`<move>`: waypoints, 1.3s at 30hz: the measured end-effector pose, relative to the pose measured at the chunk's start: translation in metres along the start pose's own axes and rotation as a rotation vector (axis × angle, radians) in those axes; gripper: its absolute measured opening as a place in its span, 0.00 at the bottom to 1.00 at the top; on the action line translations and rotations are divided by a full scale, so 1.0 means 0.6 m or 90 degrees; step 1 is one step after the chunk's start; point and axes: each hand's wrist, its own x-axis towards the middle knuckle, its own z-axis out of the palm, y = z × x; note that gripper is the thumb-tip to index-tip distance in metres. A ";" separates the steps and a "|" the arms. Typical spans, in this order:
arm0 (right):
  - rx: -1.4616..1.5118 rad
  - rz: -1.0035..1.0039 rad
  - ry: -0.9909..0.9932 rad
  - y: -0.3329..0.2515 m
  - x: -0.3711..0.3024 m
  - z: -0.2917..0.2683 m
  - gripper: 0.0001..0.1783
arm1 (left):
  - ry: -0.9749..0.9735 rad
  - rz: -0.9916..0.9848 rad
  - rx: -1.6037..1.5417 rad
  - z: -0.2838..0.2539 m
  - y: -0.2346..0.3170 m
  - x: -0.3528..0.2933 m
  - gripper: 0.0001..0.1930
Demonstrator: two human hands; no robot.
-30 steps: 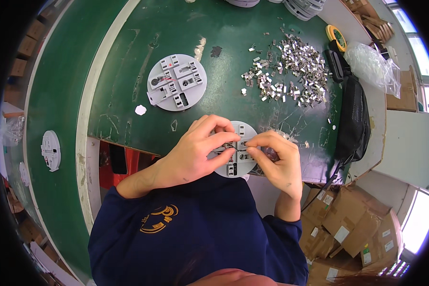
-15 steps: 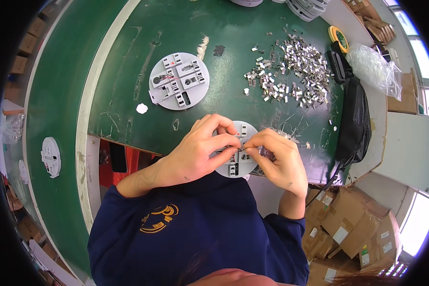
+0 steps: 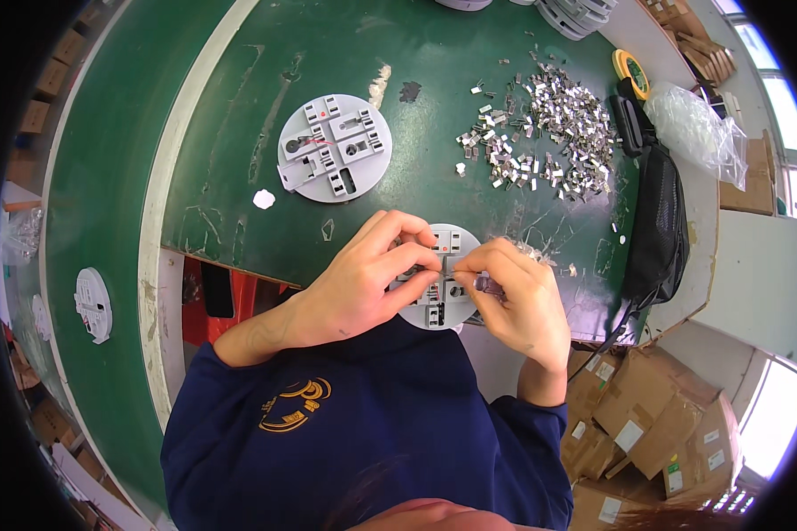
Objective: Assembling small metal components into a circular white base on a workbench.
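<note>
A round grey plastic base with slots and raised blocks lies at the near edge of the green table, partly under my hands. My left hand is over its left side, thumb and fingertips pinched together near the middle. From the right, my right hand pinches close to the same spot, its fingertips a little apart from the left ones. Whatever sits in either pinch is too small to make out. Something small and shiny shows under the curled fingers of the right hand. A second grey base, with a red wire, lies farther left.
Many small metal clips are heaped at the right back. Beside them are a yellow tape roll, a black bag and clear plastic wrap. Another base lies on the green strip at left. Cardboard boxes stand at lower right.
My fingertips have drawn slightly apart over the base, and the right hand has shifted a little. The base on the green strip at left has moved a short way toward me.
</note>
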 end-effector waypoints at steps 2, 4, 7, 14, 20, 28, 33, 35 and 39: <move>-0.024 -0.020 0.015 0.000 -0.003 0.006 0.10 | 0.002 0.003 0.015 -0.003 0.001 -0.002 0.10; -0.048 -0.034 0.027 -0.006 -0.004 0.013 0.10 | 0.013 0.011 0.022 -0.004 0.001 -0.004 0.10; -0.098 -0.060 0.053 -0.012 -0.002 0.021 0.10 | 0.031 0.029 0.036 -0.005 0.000 -0.006 0.10; -0.222 -0.118 0.041 -0.014 -0.002 0.031 0.13 | 0.047 0.050 0.063 -0.005 -0.006 -0.009 0.11; -0.328 -0.190 -0.031 -0.019 0.003 0.028 0.13 | 0.040 0.054 0.067 -0.007 -0.007 -0.008 0.11; -0.347 -0.191 -0.098 -0.031 0.011 0.029 0.10 | 0.046 0.060 0.063 -0.007 -0.008 -0.009 0.10; -0.185 -0.129 -0.046 -0.013 0.004 0.029 0.12 | 0.048 0.046 0.053 -0.007 -0.008 -0.015 0.10; -0.120 -0.115 -0.021 -0.011 0.006 0.029 0.13 | 0.049 0.037 0.050 -0.006 -0.009 -0.014 0.10; -0.140 -0.095 0.009 -0.014 0.004 0.032 0.12 | 0.046 0.043 0.043 -0.007 -0.010 -0.010 0.10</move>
